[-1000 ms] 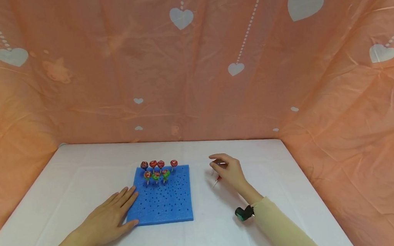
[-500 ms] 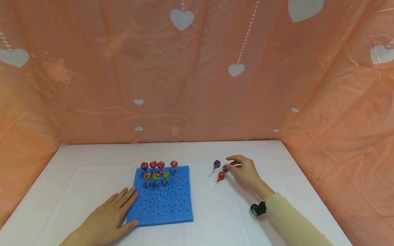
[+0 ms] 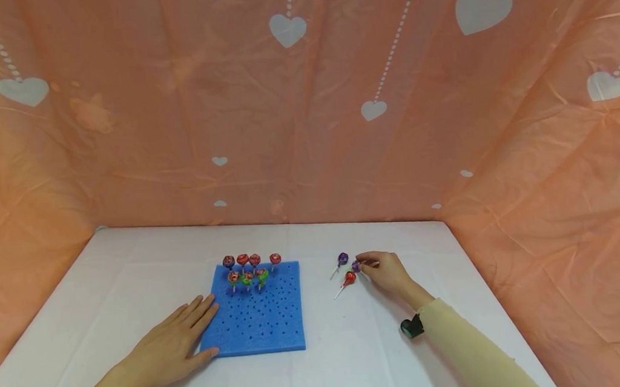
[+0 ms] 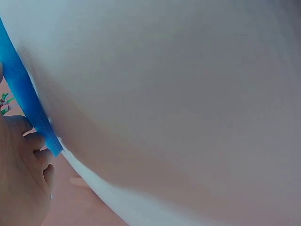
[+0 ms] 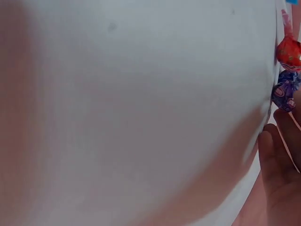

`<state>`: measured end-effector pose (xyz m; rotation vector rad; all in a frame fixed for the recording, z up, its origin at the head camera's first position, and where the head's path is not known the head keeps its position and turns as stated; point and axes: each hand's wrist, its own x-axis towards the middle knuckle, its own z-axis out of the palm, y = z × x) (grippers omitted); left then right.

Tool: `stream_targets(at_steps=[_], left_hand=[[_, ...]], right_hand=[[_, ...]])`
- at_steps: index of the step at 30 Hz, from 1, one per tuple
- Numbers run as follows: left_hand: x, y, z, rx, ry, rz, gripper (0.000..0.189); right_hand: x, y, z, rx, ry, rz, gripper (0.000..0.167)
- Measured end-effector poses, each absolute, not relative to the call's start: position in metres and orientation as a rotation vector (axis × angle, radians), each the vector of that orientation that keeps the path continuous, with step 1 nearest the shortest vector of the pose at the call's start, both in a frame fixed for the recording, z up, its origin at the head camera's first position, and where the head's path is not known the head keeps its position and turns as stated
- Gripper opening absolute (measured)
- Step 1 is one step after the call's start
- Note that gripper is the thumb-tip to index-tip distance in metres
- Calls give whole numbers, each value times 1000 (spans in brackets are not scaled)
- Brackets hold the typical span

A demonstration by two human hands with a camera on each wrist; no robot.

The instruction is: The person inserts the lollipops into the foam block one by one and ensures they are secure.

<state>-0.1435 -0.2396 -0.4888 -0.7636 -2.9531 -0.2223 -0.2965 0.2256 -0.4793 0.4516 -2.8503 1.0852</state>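
Note:
My left hand (image 3: 171, 344) lies flat with straight fingers on the left edge of a blue foam board (image 3: 288, 335) full of small holes. Several wrapped lollipops (image 3: 255, 260) stand upright in the board's far part, in two rows. To the right of the board, my right hand (image 3: 390, 272) has its thumb and index finger around the head of a purple lollipop (image 3: 356, 266), which is still on the table. Its stick is mostly hidden. Beside it lie a second purple lollipop (image 3: 343, 258) and a red lollipop (image 3: 350, 278); in the right wrist view the red lollipop (image 5: 289, 54) is beyond the fingertips.
A white table (image 3: 345, 361) carries everything. An orange curtain (image 3: 259, 100) with pale hearts encloses its back and sides. A small dark device (image 3: 411, 326) sits at my right wrist.
My right hand first moved right, uncovering the loose lollipops, then its thumb and index finger closed in on one purple lollipop. My left hand has stayed on the board.

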Motion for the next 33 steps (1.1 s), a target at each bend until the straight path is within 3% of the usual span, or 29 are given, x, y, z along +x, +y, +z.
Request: stream_targets(at_steps=[18,33], left_hand=[[-142,-239,-489,-759,-2944,-221,82],[-142,-239,-488,-757,-2946,-213,82]], right_hand=[[-300,224,-484,468,-2861,1060,22],[-295,226,-481,356,-2787,1309,22]])
